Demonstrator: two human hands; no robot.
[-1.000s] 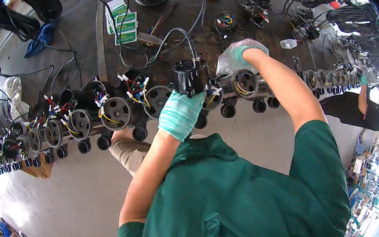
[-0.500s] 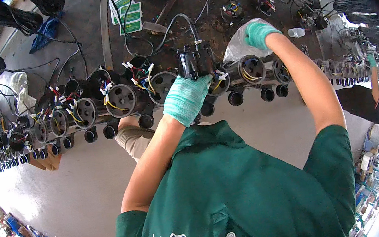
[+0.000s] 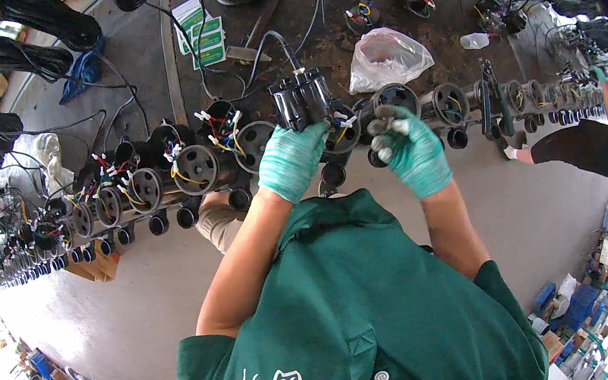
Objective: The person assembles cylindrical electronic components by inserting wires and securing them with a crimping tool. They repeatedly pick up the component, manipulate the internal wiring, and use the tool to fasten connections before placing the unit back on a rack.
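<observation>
Along the front edge of the workbench (image 3: 408, 43) a row of black cylindrical motor housings (image 3: 196, 166) lies on its side, open ends facing the worker, coloured leads spilling out, presumably so the wiring stays reachable. Toward the bench's back left edge lie green-and-white leaflets (image 3: 200, 30). At the row's middle, the left hand (image 3: 291, 162), in a teal glove, is closed around the lower part of a black capacitor block (image 3: 301, 98), holding it upright against the housings with its cable running to the back of the bench. Just right, the right hand (image 3: 414, 153), also gloved, pinches several small white connectors (image 3: 386, 130) in a narrow fingertip grip, clear of the row. Behind it, mid-bench, sits a clear plastic bag (image 3: 386, 58).
</observation>
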